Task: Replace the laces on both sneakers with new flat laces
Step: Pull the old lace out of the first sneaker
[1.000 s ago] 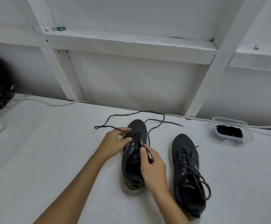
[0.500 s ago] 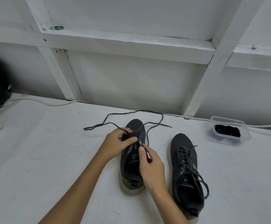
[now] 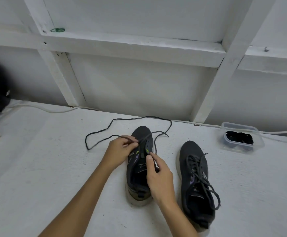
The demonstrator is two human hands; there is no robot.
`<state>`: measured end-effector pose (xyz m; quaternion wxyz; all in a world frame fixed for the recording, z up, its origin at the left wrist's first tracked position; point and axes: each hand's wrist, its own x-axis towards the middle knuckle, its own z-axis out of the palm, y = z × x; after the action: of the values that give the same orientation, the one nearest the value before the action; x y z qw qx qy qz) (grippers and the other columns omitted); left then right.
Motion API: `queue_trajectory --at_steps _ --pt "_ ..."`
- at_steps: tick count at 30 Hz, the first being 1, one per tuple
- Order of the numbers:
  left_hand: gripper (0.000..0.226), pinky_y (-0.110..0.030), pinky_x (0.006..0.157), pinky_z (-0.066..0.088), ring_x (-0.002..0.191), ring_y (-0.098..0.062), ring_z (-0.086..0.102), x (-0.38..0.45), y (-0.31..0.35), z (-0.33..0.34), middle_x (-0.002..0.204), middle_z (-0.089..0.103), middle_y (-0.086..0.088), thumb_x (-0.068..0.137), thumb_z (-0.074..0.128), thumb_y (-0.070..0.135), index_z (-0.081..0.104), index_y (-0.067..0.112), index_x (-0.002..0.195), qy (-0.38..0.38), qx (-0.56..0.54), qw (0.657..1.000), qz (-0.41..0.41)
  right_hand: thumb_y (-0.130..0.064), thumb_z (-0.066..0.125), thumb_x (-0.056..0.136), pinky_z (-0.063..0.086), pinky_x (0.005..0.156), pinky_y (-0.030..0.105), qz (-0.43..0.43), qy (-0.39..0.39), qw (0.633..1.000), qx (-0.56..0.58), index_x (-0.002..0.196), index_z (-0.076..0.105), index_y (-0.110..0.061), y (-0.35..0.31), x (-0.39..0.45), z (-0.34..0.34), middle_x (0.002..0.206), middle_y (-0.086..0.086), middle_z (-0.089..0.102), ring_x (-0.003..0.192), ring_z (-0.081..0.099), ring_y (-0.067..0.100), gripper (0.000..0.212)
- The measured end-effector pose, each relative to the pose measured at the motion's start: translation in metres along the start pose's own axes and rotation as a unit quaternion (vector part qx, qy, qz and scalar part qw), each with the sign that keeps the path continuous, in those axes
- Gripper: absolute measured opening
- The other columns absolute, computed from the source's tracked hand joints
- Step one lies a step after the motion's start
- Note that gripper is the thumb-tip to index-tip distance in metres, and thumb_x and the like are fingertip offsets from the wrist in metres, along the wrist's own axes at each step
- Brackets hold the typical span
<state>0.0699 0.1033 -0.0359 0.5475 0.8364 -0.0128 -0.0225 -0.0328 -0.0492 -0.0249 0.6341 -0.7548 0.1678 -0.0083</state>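
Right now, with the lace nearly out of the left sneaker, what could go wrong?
1. The left hand pinches the old lace at the eyelets; a sharp tug could snag it there.
2. The right hand grips only the left sneaker at its side, so the shoe may slide.
3. The loose lace loop could drag toward the white cable.

I'm in a plain utility or storage corner: white-painted wooden framing (image 3: 135, 47) at twelve o'clock, a rough white surface (image 3: 36, 168), a loose cable (image 3: 53, 110) at eleven o'clock.
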Motion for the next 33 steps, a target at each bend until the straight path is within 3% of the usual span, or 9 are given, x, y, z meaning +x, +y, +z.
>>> queue_trajectory --at_steps 2,5,13,15,18,22,25,30,33 --pt "0.011 -0.017 0.085 0.057 0.09 -0.005 0.072 0.002 0.006 0.001 0.094 0.075 0.002 0.1 0.056 0.018 0.065 0.012 0.1 0.065 -0.097 0.993 -0.033 -0.048 0.057 0.099 0.04 0.093 0.009 0.002 -0.002 1.0 0.003 0.117 0.066 -0.046 0.0 0.0 0.0 0.115 -0.033 0.063 0.111 0.051 -0.021 0.02" --pt "0.02 -0.024 0.075 0.06 0.09 -0.024 0.075 0.001 0.012 0.007 0.096 0.073 -0.017 0.106 0.038 0.017 0.048 0.0 0.109 0.142 -0.32 0.929 -0.12 -0.048 0.056 0.099 0.041 0.097 0.013 0.003 -0.004 1.0 0.003 0.122 0.067 -0.042 0.0 -0.001 0.0 0.117 -0.031 0.064 0.113 0.053 -0.017 0.026" --pt "0.012 -0.01 0.084 0.051 0.094 0.002 0.069 -0.003 0.0 -0.002 0.098 0.074 0.01 0.089 0.075 0.015 0.074 0.018 0.1 0.0 -0.027 1.0 -0.014 -0.048 0.056 0.099 0.041 0.095 0.011 0.002 0.002 1.0 -0.001 0.121 0.067 -0.042 0.0 0.0 0.001 0.116 -0.031 0.064 0.112 0.053 -0.018 0.025" --pt "0.008 -0.015 0.081 0.054 0.092 -0.007 0.072 0.001 0.004 -0.001 0.092 0.076 0.004 0.098 0.063 0.017 0.069 0.013 0.096 0.043 -0.076 0.996 -0.033 -0.049 0.056 0.099 0.043 0.097 0.014 0.003 0.002 1.0 0.0 0.122 0.067 -0.042 0.0 -0.001 0.0 0.115 -0.032 0.064 0.111 0.052 -0.018 0.026" --pt "0.023 -0.024 0.079 0.058 0.09 -0.017 0.075 0.001 0.006 0.006 0.093 0.077 -0.006 0.108 0.038 0.026 0.05 0.008 0.103 0.109 -0.276 0.948 -0.118 -0.049 0.056 0.099 0.041 0.095 0.012 -0.002 0.003 1.0 0.004 0.12 0.067 -0.043 0.001 -0.001 0.0 0.114 -0.033 0.064 0.111 0.052 -0.02 0.025" --pt "0.017 -0.022 0.09 0.055 0.099 -0.005 0.071 -0.008 -0.006 0.002 0.102 0.076 0.006 0.098 0.063 0.031 0.065 0.016 0.105 0.019 -0.148 0.987 -0.063 -0.047 0.056 0.1 0.039 0.087 0.003 -0.003 0.005 1.0 0.008 0.113 0.066 -0.048 -0.002 -0.001 0.001 0.112 -0.033 0.065 0.11 0.053 -0.02 0.017" --pt "0.009 -0.016 0.089 0.054 0.098 -0.002 0.07 -0.003 -0.008 -0.004 0.102 0.076 0.009 0.09 0.073 0.018 0.074 0.019 0.099 -0.019 -0.049 0.998 -0.024 -0.047 0.056 0.1 0.04 0.088 0.005 -0.002 0.004 1.0 0.006 0.109 0.065 -0.051 -0.003 -0.002 0.001 0.111 -0.033 0.065 0.11 0.053 -0.02 0.013" --pt "0.019 -0.022 0.074 0.059 0.091 -0.018 0.075 -0.001 0.007 0.005 0.099 0.075 -0.008 0.108 0.037 0.02 0.047 0.005 0.103 0.084 -0.254 0.958 -0.108 -0.049 0.055 0.1 0.04 0.091 0.008 0.0 0.005 1.0 0.0 0.109 0.065 -0.051 -0.005 -0.003 0.0 0.11 -0.037 0.064 0.109 0.053 -0.02 0.014" --pt "0.017 -0.024 0.085 0.058 0.098 -0.012 0.073 -0.007 0.001 0.002 0.104 0.075 -0.003 0.104 0.051 0.022 0.056 0.007 0.107 0.038 -0.203 0.975 -0.08 -0.048 0.055 0.099 0.04 0.091 0.008 0.002 0.009 1.0 -0.003 0.106 0.064 -0.053 -0.006 -0.003 0.001 0.109 -0.037 0.064 0.109 0.054 -0.019 0.012"
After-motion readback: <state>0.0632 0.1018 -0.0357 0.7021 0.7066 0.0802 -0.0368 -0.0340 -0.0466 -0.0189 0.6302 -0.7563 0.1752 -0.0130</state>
